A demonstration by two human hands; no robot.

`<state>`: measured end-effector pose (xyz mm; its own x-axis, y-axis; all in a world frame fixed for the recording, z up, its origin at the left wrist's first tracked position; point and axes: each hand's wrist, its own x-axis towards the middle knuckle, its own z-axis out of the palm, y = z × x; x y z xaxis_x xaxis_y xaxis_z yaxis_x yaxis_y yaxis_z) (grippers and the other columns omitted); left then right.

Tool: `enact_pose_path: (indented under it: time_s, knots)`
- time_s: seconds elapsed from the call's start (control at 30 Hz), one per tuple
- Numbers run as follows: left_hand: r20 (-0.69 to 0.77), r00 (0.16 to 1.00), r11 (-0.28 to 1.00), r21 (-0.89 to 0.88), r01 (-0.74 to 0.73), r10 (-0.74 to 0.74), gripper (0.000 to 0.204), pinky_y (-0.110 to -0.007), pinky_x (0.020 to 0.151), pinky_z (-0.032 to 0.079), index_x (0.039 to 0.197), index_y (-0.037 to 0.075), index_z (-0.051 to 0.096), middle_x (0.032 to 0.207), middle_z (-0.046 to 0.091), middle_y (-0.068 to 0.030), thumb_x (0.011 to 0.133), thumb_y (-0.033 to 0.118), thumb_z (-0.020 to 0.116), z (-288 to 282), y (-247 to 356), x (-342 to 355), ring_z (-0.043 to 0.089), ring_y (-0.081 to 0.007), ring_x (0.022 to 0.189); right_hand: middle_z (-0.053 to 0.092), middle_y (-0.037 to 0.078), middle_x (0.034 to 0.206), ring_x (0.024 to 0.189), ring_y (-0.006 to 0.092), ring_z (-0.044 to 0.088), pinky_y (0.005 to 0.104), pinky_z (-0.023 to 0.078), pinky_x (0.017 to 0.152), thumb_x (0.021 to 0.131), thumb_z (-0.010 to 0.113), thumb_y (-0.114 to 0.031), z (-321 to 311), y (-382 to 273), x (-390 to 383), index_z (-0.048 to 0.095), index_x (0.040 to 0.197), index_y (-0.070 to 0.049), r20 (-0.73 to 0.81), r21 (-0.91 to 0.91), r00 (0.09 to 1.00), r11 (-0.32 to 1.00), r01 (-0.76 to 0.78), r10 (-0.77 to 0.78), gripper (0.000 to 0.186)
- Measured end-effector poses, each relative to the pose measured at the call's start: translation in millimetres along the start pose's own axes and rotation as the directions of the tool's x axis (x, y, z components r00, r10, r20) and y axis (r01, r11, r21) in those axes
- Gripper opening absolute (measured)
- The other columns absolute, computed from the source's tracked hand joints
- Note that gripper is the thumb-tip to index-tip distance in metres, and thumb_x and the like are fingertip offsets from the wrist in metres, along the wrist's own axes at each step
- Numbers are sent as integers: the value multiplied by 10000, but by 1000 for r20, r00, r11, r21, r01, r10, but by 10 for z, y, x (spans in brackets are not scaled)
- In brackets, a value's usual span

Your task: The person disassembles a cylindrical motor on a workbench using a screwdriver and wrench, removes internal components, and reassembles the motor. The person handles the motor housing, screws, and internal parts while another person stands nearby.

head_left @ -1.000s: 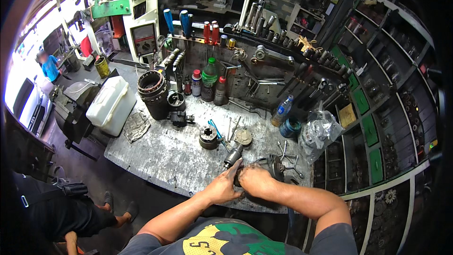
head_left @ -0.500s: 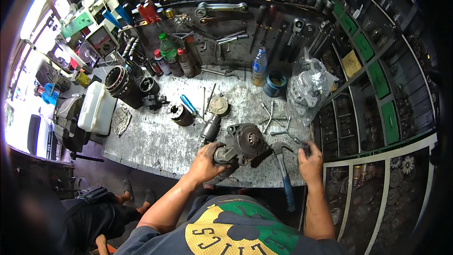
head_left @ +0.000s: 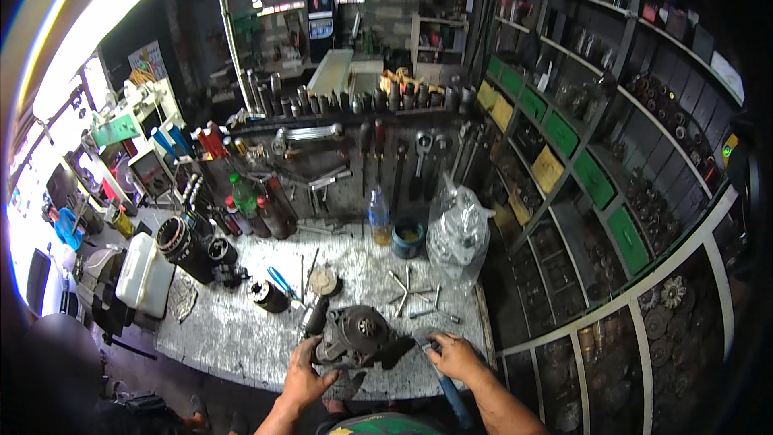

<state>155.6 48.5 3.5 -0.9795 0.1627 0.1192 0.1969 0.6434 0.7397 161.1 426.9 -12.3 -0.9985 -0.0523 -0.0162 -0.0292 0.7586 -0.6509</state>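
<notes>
A greasy starter motor (head_left: pixel 364 332) with a small toothed gear on its face lies near the bench's front edge. My left hand (head_left: pixel 303 377) is curled around its near-left end, thumb and fingers on either side. To the right lies a hammer (head_left: pixel 452 399) with a blue grip, its handle toward the front edge. My right hand (head_left: pixel 460 358) is closed on the hammer's neck just below the head; the fingers partly hide it. Directly behind the starter motor are a dark metal cylinder (head_left: pixel 315 316) and a round metal cap (head_left: pixel 323 281).
Several socket wrenches (head_left: pixel 411 294) lie beyond the hammer. Behind them stand a plastic bag of metal parts (head_left: pixel 459 234), a blue tub (head_left: pixel 408 239) and a water bottle (head_left: pixel 378 217). Motor housings (head_left: pixel 183 250) and a white case (head_left: pixel 145 274) occupy the left; shelving (head_left: pixel 580 326) borders the right.
The view has tilted up, showing more of the back wall. My right hand has moved left onto the hammer's neck. My left hand stays at the starter motor.
</notes>
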Motion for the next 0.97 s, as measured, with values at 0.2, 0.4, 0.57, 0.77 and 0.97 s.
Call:
enact_pose_path:
  time_s: [0.2, 0.4, 0.57, 0.77, 0.97]
  knots:
    - [40, 997, 998, -26, 63, -62, 837, -479, 1174, 485, 1478, 28, 586, 1450, 642, -223, 777, 301, 952, -170, -108, -75, 601, -419, 1366, 785, 207, 1115, 1046, 416, 750, 482, 602, 931, 930, 792, -251, -139, -286, 440, 765, 1223, -63, -124, -4, 978, 986, 169, -168, 349]
    - [86, 989, 992, -18, 122, -120, 773, -473, 1117, 536, 1448, 25, 632, 1364, 706, -231, 824, 363, 937, -433, -274, -125, 664, -404, 1308, 789, 230, 1115, 1040, 405, 765, 446, 605, 913, 936, 790, -180, -563, -858, 1039, 754, 1195, -3, -336, -48, 910, 970, 239, -241, 316]
    - [30, 999, 999, -38, 39, -38, 623, -457, 1125, 526, 1396, 54, 672, 1373, 701, -207, 890, 359, 871, -848, -568, -28, 663, -397, 1300, 793, 217, 1084, 1013, 393, 773, 443, 610, 900, 895, 799, -116, -708, -1549, 1359, 767, 1152, 3, -322, -16, 906, 958, 287, -276, 285]
    - [-354, 874, 940, 194, -279, 333, 466, -455, 1022, 566, 1258, 63, 716, 1194, 753, -160, 880, 279, 881, -1812, -726, 1105, 713, -372, 1148, 773, 239, 1133, 1037, 445, 749, 468, 604, 912, 902, 794, -137, -295, -2005, 1270, 748, 1208, -11, -250, -74, 904, 937, 341, -348, 334]
    - [-432, 760, 874, 266, -407, 486, 418, -445, 1042, 566, 1267, 86, 737, 1216, 757, -153, 880, 190, 855, -2758, -278, 2405, 721, -353, 1157, 781, 222, 1160, 1099, 417, 754, 470, 590, 989, 873, 847, -213, 1, -1847, 891, 768, 1245, -56, -201, -101, 961, 979, 175, -193, 411]
